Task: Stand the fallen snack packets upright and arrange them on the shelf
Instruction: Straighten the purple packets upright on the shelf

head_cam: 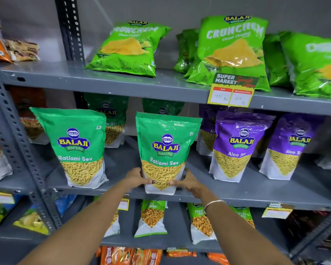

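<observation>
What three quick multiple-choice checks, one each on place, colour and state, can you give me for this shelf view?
1. Where does the yellow price card hang?
A. Top shelf edge
B. Middle shelf edge
C. Upright post

2. What colour are the Aloo Sev pouches?
A. Orange
B. Purple
C. Green

3. How is the green Ratlami Sev pouch between the hands?
A. Lying flat
B. Upright
C. Upside down

Answers: A, it hangs below the Crunchem bags; B, purple tops; B, left hand and right hand steady its base, label reading upright.
</observation>
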